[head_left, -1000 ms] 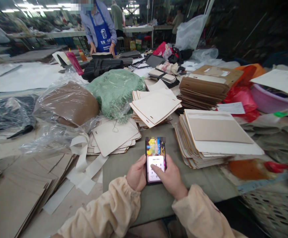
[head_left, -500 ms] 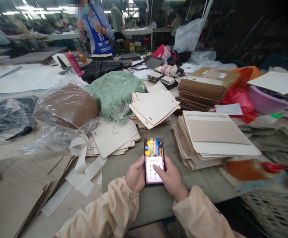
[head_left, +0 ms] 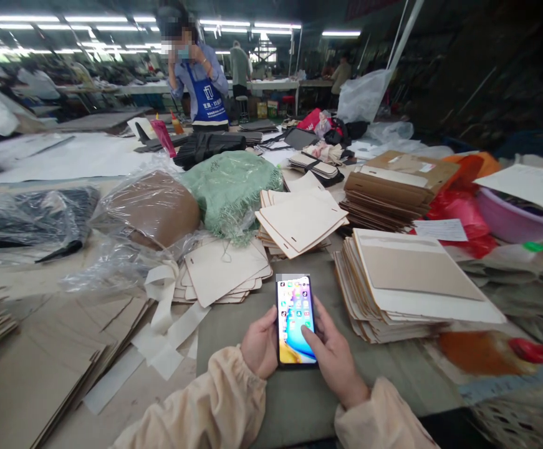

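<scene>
A phone [head_left: 294, 330] with a lit screen of app icons is held upright between both hands over the grey-green cloth [head_left: 234, 337]. My left hand [head_left: 260, 343] grips its left edge. At its right edge is my right hand [head_left: 334, 355], fingers behind the side and the thumb over the lower right of the screen. Cream panels [head_left: 227, 268] lie fanned out beyond my left hand. Beyond my right hand stands a thick stack of cream boards [head_left: 406, 274] with a taupe piece on top.
Plastic-wrapped brown material [head_left: 154, 209] and a green bundle [head_left: 234, 187] lie behind on the left. Brown boards [head_left: 388, 193] and a purple basin [head_left: 509, 215] are at the right. A person in a blue apron [head_left: 208, 100] stands across the table.
The phone screen has gone from a number keypad to app icons. The view has tilted up slightly, so the table sits lower. The person across the table has raised their hands to their face.
</scene>
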### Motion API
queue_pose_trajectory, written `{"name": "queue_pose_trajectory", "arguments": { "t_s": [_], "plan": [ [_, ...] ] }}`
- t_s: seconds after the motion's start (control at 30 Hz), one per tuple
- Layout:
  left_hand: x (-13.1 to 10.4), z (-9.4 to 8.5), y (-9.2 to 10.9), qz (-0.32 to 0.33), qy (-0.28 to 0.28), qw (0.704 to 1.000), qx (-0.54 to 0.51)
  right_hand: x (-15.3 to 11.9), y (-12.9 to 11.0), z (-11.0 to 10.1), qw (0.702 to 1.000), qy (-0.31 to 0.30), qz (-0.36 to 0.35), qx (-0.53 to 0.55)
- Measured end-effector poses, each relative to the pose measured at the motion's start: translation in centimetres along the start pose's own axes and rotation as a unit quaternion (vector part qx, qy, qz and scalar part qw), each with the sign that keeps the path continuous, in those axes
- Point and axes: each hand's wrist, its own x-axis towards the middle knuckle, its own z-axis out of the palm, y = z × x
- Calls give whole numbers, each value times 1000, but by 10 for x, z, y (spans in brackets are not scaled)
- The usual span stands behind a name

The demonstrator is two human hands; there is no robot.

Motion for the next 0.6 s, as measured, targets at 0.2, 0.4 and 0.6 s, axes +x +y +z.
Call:
{"name": "queue_pose_trajectory", "arguments": {
  "t_s": [0.2,0.4,0.6],
  "plan": [
    [0,-1,-1,16,16,1000,12,0,2,-4,998,22,0,-60],
    [2,-3,-4,44,-3,998,38,6,5,-8,994,72,-22,-77],
    [2,-6,-8,64,1,993,95,17,-12,-1,993,102,-12,56]
  ]
}}
